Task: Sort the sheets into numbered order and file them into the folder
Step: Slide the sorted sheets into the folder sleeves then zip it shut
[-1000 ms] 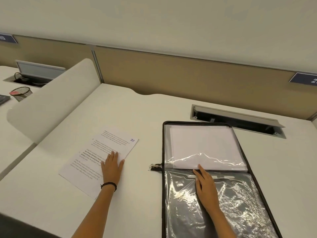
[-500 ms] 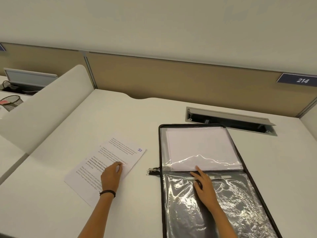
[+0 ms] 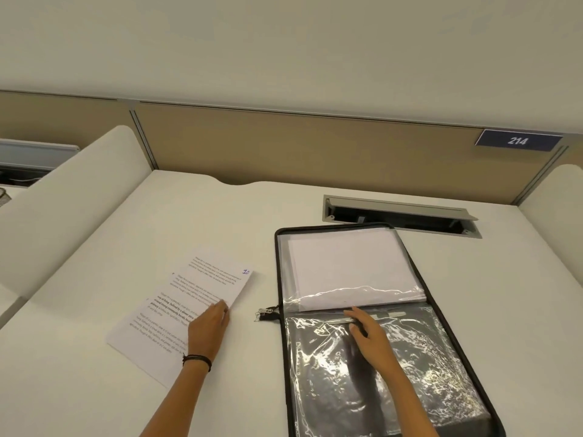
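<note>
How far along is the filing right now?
Done: white sheets sit in the upper sleeve of the folder. In hand: left hand rests on the sheet marked 10 on the desk; right hand touches the lower sleeve, which shows no paper. Left: file that sheet.

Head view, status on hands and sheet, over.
Left hand at edge of sheet 10, grip unclear. Right hand flat on sleeve of open folder. Nothing blocking.

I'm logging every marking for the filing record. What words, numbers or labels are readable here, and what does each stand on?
"214": white digits on the blue plate on the partition.
"10": blue handwriting in the far right corner of the loose sheet.
Printed paragraphs on that sheet: too small to read.
Papers in the folder: no text shows.
</note>
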